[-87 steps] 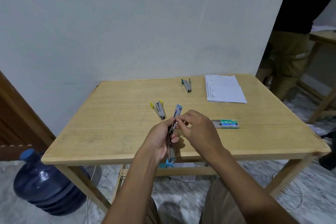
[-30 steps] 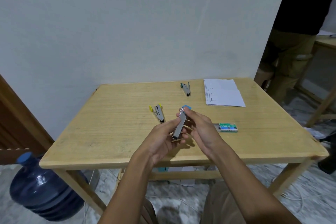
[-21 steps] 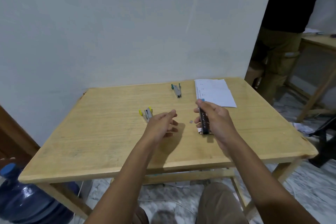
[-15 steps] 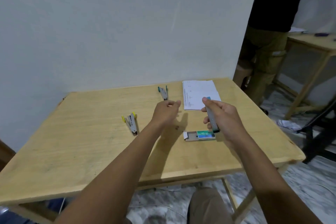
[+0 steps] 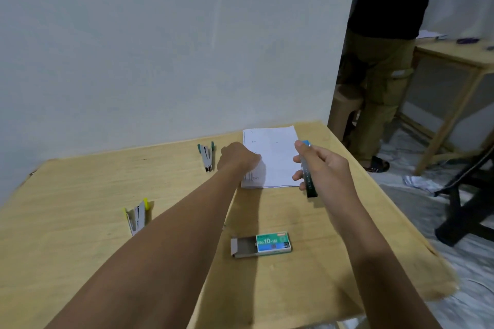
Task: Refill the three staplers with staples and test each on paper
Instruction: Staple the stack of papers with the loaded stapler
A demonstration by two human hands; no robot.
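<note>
My right hand [image 5: 324, 171] grips the blue stapler [image 5: 308, 176], closed and held above the right edge of the white paper [image 5: 276, 157]. The paper lies flat at the table's far right. My left hand [image 5: 236, 159] rests at the paper's left edge with its fingers curled under and hidden. The green stapler [image 5: 206, 155] lies just left of that hand. The yellow stapler [image 5: 137, 216] lies nearer, on the left. The staple box [image 5: 267, 244] sits near me with its tray slid out to the left.
The wooden table [image 5: 80, 195] stands against a pale wall. A person [image 5: 379, 61] stands beyond the table's far right corner. Another wooden table [image 5: 454, 61] and a dark chair [image 5: 470, 195] are on the right.
My left hand let go of the blue stapler and reached out to the paper. My right hand carried the closed stapler toward the paper. The view swung right.
</note>
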